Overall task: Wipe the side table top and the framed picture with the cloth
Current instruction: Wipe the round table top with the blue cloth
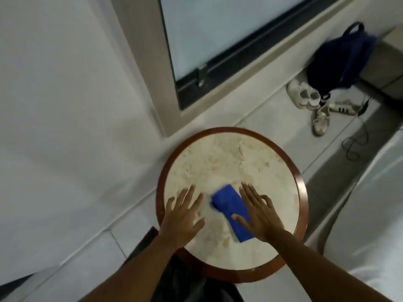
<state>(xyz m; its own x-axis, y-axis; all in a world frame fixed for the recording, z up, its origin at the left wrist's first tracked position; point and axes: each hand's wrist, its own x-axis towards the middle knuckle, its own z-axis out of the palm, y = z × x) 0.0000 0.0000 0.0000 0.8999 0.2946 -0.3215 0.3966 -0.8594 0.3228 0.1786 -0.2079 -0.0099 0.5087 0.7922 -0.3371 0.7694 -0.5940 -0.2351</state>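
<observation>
Here the cloth lay aslant near the table's front edge, under the flat, open right hand; the left hand was open beside it.

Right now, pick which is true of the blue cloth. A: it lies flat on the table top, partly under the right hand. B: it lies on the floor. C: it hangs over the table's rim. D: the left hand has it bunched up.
A: the blue cloth lies flat on the table top, with the right hand spread over its edge.

round marble side table bears folded blue cloth, both hands.
</observation>
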